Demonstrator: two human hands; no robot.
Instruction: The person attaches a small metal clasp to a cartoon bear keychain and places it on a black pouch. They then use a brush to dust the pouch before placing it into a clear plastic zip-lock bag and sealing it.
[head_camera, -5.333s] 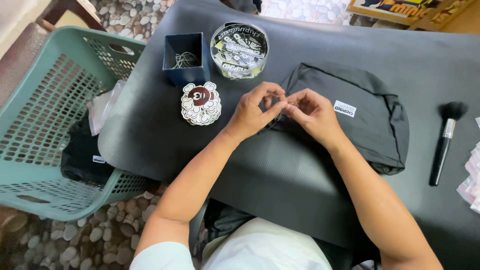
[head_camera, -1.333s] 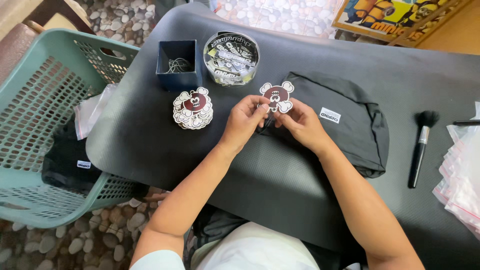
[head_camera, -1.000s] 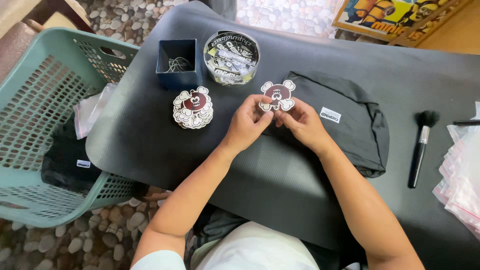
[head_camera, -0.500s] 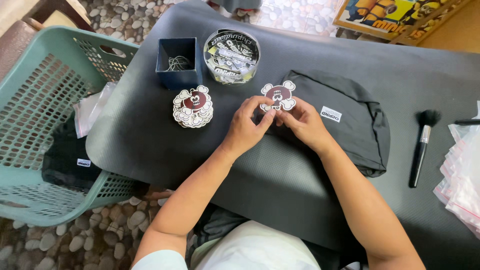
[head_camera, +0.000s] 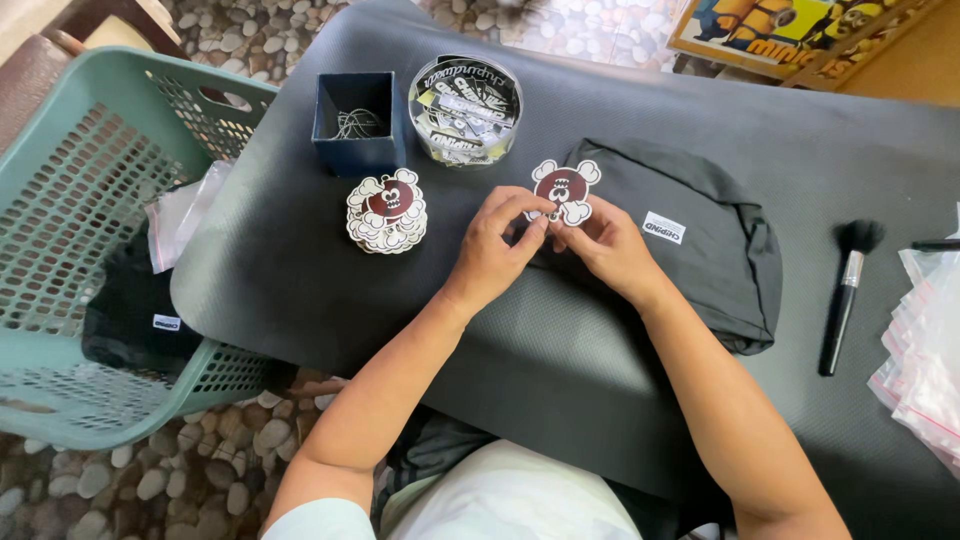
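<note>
My left hand (head_camera: 497, 244) and my right hand (head_camera: 603, 243) meet over the dark mat (head_camera: 300, 270), both pinching the lower edge of a die-cut red and white skull-shaped tag (head_camera: 564, 190). The tag lies at the left edge of a folded dark garment (head_camera: 700, 240) with a small white label. A stack of the same tags (head_camera: 386, 210) sits to the left of my left hand.
A dark blue box of thin strings (head_camera: 357, 122) and a round clear tub of printed cards (head_camera: 466, 108) stand at the back. A makeup brush (head_camera: 846, 290) and clear plastic bags (head_camera: 925, 350) lie right. A green laundry basket (head_camera: 90, 250) stands left.
Five seconds ago my hands were together on the garment with no tag showing. Now the skull tag is between my fingers, held almost still over the last second.
</note>
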